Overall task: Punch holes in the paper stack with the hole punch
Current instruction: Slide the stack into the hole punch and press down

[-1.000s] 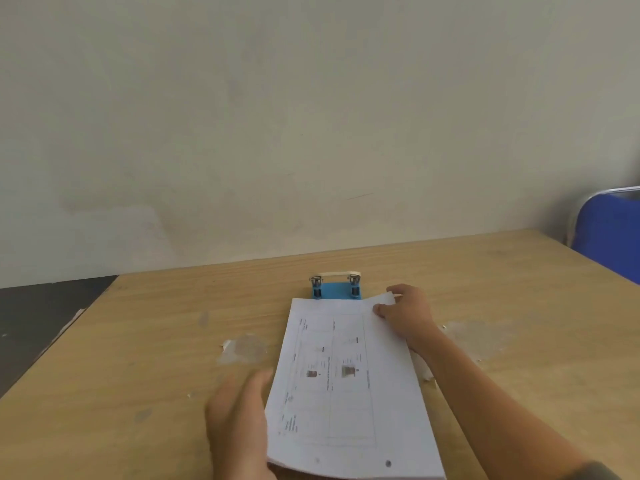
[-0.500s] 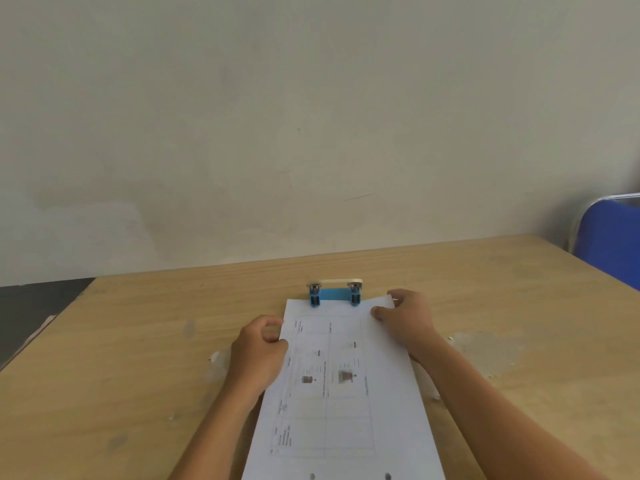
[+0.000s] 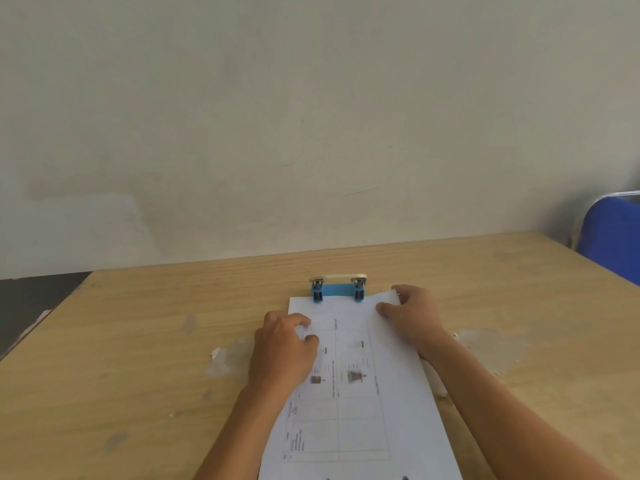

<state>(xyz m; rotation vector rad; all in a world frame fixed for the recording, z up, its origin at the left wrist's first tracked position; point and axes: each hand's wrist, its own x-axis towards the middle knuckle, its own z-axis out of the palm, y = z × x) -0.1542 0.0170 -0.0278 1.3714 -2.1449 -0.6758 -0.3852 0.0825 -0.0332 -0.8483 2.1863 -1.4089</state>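
A white paper stack [image 3: 353, 403] with a printed table lies lengthwise on the wooden table [image 3: 138, 358], its far edge at the mouth of a blue hole punch [image 3: 337, 289] with a cream handle. My left hand [image 3: 285, 348] presses on the stack's left side, fingers curled over its edge. At the far right corner, my right hand [image 3: 412, 317] pinches the paper next to the punch. Two punched holes show at the stack's near edge.
A blue chair [image 3: 613, 240] stands at the table's far right corner. A plain wall rises behind the table. Pale worn patches [image 3: 228, 355] mark the wood on both sides of the paper. The table's left edge drops to a dark floor [image 3: 31, 303].
My left hand has moved from the stack's near left corner up to its left side near the punch. The stack has straightened and slid toward the punch. My right hand has stayed at the far corner.
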